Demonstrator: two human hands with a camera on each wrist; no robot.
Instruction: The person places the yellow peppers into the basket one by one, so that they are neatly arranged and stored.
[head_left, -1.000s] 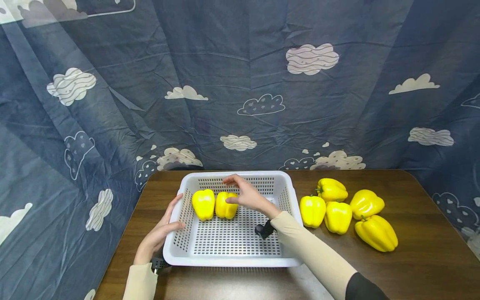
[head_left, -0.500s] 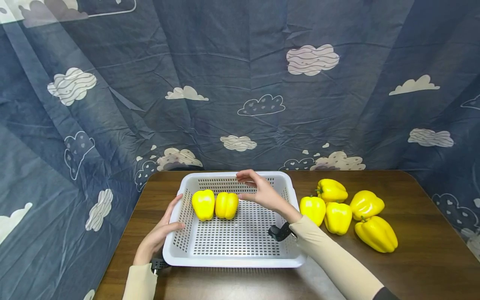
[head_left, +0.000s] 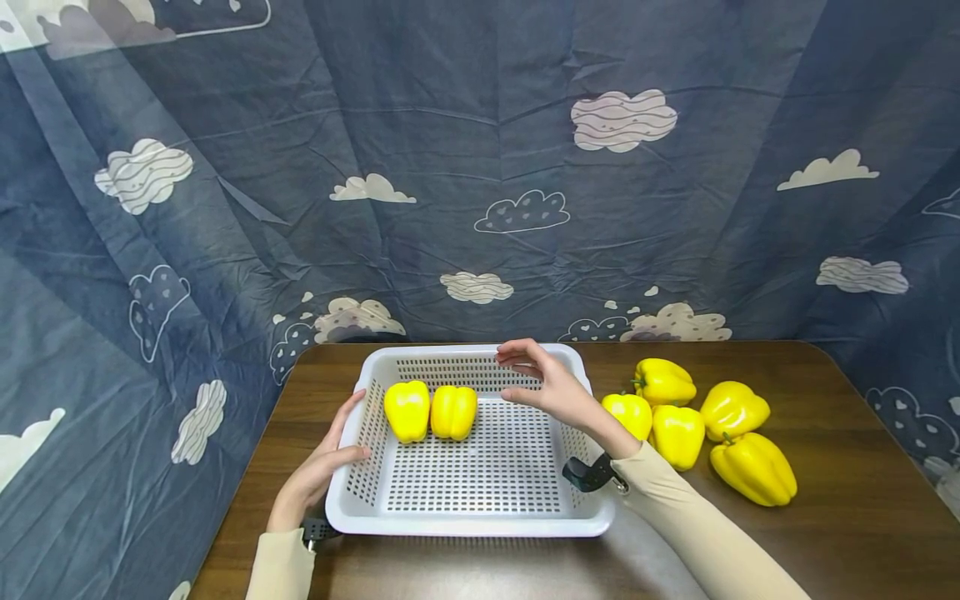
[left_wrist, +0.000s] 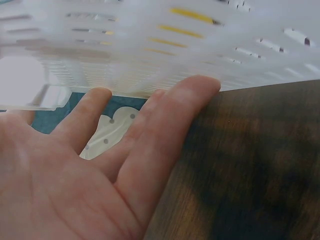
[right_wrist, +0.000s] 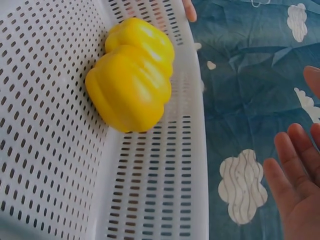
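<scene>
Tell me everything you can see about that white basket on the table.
The white basket is a shallow, rectangular tray that looks like plastic, its floor and walls perforated with small slots, its rim smooth and rounded. It sits flat on the brown wooden table, near the left end. Two yellow peppers lie side by side inside, toward its far left corner. The left hand rests against its left wall; the right hand hovers open above its far right corner.

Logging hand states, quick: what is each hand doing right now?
Left hand: open, fingers straight, resting against the white basket at its left wall.
Right hand: open, holding nothing, above the basket's right side.
</scene>
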